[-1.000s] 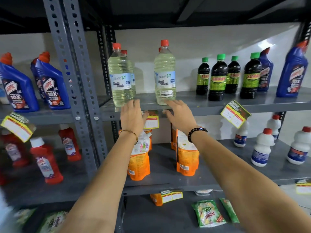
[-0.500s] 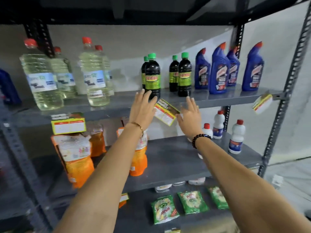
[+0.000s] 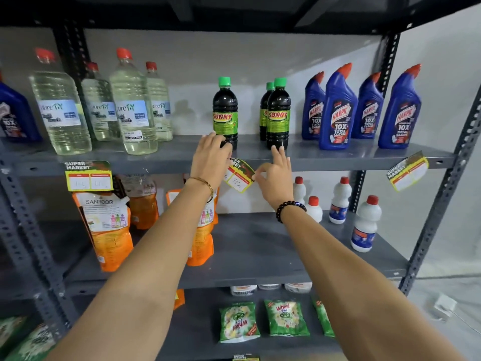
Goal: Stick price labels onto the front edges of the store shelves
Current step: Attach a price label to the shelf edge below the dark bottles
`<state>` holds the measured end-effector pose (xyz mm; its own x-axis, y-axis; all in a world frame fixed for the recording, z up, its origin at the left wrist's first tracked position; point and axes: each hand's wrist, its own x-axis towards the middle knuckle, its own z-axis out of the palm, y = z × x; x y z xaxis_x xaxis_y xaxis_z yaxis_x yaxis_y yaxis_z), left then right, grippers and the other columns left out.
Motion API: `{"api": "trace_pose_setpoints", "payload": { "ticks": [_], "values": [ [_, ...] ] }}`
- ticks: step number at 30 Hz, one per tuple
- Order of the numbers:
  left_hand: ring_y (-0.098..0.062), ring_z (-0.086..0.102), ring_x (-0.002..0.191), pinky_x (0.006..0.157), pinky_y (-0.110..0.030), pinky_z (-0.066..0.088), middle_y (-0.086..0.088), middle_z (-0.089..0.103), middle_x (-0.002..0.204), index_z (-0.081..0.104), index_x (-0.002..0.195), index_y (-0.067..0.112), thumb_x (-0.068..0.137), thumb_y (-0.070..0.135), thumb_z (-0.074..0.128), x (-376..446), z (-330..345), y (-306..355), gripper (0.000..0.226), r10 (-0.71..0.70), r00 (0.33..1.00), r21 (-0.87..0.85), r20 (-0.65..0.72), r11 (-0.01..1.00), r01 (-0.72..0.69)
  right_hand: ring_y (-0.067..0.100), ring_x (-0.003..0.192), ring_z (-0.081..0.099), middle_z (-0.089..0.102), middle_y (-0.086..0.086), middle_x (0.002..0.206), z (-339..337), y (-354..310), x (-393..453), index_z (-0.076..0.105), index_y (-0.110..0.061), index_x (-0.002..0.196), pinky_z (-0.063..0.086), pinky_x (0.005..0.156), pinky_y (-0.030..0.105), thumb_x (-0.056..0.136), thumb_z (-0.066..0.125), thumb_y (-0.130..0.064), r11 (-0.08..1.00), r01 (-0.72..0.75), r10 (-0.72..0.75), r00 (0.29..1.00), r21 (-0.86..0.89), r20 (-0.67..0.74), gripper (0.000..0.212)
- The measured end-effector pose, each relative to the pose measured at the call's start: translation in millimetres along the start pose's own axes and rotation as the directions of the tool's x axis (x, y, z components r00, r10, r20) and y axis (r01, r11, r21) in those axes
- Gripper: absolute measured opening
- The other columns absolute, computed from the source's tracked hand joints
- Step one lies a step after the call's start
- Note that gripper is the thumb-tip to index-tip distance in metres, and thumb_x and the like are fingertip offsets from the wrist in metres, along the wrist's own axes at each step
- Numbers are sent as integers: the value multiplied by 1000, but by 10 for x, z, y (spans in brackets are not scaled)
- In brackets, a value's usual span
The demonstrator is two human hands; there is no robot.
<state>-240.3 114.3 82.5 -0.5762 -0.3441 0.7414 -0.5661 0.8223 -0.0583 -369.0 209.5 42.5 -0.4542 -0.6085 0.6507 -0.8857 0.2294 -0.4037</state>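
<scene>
Your right hand (image 3: pixel 276 175) has its thumb and a bent finger pinched on the right corner of the label (image 3: pixel 239 175), while the other fingers (image 3: pixel 277 155) fan upward, loose, toward the shelf edge (image 3: pixel 338 162). Your left hand (image 3: pixel 210 160) lies flat and open over the label's left end, palm against the edge, fingertips reaching onto the shelf top at the foot of a green-capped bottle (image 3: pixel 225 113); it grips nothing. The label sits between your two hands, just below that edge, hanging tilted: its long axis runs down to the right, not level with the shelf. How much of its left part is stuck down you cannot tell, since your left hand hides it. The right hand is the nearer one to the free end, so the coming move looks to turn on lifting that corner until the long axis lies along the edge, then pressing. The label is a small card with a dark green "SUPER MARKET" header, a yellow border and two white price boxes, one with handwritten figures. A like label (image 3: pixel 89 175) hangs straight to the left, under the clear bottles (image 3: pixel 130 105), and another (image 3: pixel 407 171) hangs crooked far right, below the blue bottles (image 3: pixel 338 110).
</scene>
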Motion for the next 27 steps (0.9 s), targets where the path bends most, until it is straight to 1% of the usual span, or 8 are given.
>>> {"api": "trace_pose_setpoints", "payload": {
  "ticks": [4, 7, 10, 13, 15, 18, 23, 27],
  "values": [
    [-33, 45, 124, 113, -45, 29, -14, 58, 121, 61, 93, 3, 91, 14, 57, -45, 11, 6, 12, 14, 1000, -12, 28, 1000, -14, 31, 147, 7, 23, 17, 155, -14, 4, 22, 71, -5, 99, 3, 120, 44, 90, 59, -11, 999, 33, -31, 997, -33, 64, 16],
    [-31, 53, 105, 88, -40, 46, -8, 59, 117, 58, 88, 5, 91, 12, 56, -126, 24, 2, 8, -40, 999, -144, -16, 989, 37, 32, 146, 14, 31, 17, 152, -82, 52, 42, 71, -6, 98, 5, 120, 44, 91, 56, -13, 999, 50, -49, 994, -14, 99, 19],
    [-31, 49, 113, 80, -34, 42, -4, 55, 125, 55, 85, 7, 93, 14, 54, -213, 119, 43, 11, -97, 991, -287, 90, 951, 119, 31, 141, 27, 46, 16, 143, -197, 148, 48, 71, -7, 88, 10, 119, 43, 89, 57, -10, 999, 45, -47, 992, 13, 116, 15],
    [-28, 49, 115, 75, -31, 39, -2, 56, 122, 49, 76, 11, 92, 14, 56, -244, 240, 143, 18, -129, 974, -355, 185, 916, 189, 33, 117, 53, 65, 15, 114, -285, 228, 72, 70, -4, 79, 19, 117, 45, 86, 58, -6, 999, 45, -47, 987, 16, 151, 14],
    [-24, 52, 108, 74, -33, 42, -3, 56, 115, 50, 74, 12, 91, 14, 57, -113, 324, 273, 19, -158, 976, -374, 151, 905, 205, 31, 97, 61, 66, 12, 103, -381, 348, 200, 68, -3, 76, 33, 110, 44, 85, 59, -6, 998, 41, -46, 990, 42, 136, 13],
    [-21, 53, 102, 69, -31, 41, -3, 56, 112, 56, 78, 9, 91, 17, 58, -133, 334, 272, 14, -209, 973, -332, 102, 915, 231, 31, 93, 61, 64, 11, 107, -371, 320, 196, 68, -5, 78, 48, 88, 38, 85, 61, -9, 998, 67, -66, 987, 0, 148, 11],
    [-25, 58, 79, 61, -30, 38, -6, 59, 93, 52, 81, 12, 93, 20, 53, -70, 250, 307, 15, -248, 968, -293, 39, 923, 249, 33, 94, 60, 63, 13, 104, -431, 272, 261, 67, -10, 86, 45, 88, 41, 88, 57, -14, 997, 55, -49, 992, -53, 120, 11],
    [-27, 60, 78, 62, -31, 33, -4, 58, 88, 46, 77, 17, 94, 20, 50, -26, 213, 320, 18, -281, 959, -246, 45, 927, 284, 35, 96, 57, 62, 15, 103, -420, 235, 296, 65, -9, 92, 40, 88, 42, 90, 53, -15, 997, 20, -12, 994, -69, 110, 13]
  ]
}}
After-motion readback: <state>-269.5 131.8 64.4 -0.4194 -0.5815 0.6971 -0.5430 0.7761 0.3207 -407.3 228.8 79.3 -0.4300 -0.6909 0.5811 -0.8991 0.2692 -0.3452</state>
